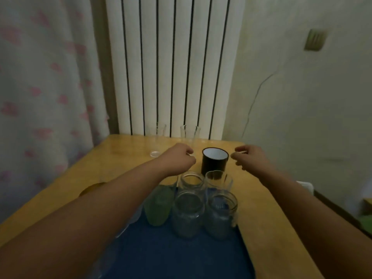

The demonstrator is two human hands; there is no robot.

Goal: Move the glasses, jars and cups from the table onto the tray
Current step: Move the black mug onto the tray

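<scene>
- Reaching out over the wooden surface [124, 158], both bare arms stretch forward, with the hands held up off the wood.
- The left hand [178, 159] is just left of the black cup [214, 163]. Its fingers curl in loosely. It may be touching the tall clear glass [190, 137] behind it, but the picture is too blurry to tell.
- The right hand [248, 158] is just right of the black cup and not touching it. Its fingers are bent and a little apart, with nothing in them.
- The black cup stands upright on the surface, between the two hands and just past the far end of the blue tray [171, 254].
- Another clear glass [158, 140] stands farther back on the left, still on the surface.
- On the tray stand a green cup [159, 206], two clear jars [188, 214] and two clear glasses [218, 179], all close together at the far end.
</scene>
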